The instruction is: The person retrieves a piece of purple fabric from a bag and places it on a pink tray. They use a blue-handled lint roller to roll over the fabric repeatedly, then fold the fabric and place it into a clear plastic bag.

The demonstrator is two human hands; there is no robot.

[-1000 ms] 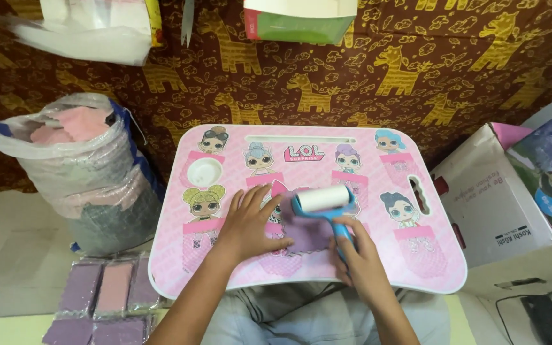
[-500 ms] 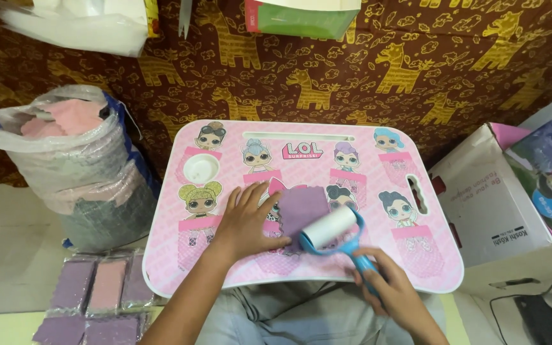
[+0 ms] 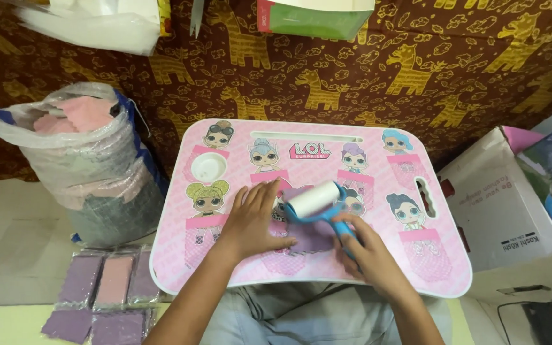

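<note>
— Pressing anything with your left hand (image 3: 250,220)?
— Yes, fingers spread flat on the purple cloth (image 3: 311,235), mid pink lap table (image 3: 225,271).
— And your right hand (image 3: 364,252)?
— Wrapped around the blue lint roller (image 3: 313,203) handle, roll resting on that cloth, beside your left hand.

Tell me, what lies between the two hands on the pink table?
In the head view, the white lint roller on a purple cloth piece lies between left hand and right hand.

Our left hand (image 3: 253,220) and right hand (image 3: 368,252) are bare, with no rings, watch or gloves. Both forearms are uncovered, no sleeves reaching them. Below, we wear light grey-blue cloth over our lap (image 3: 301,313).
</note>
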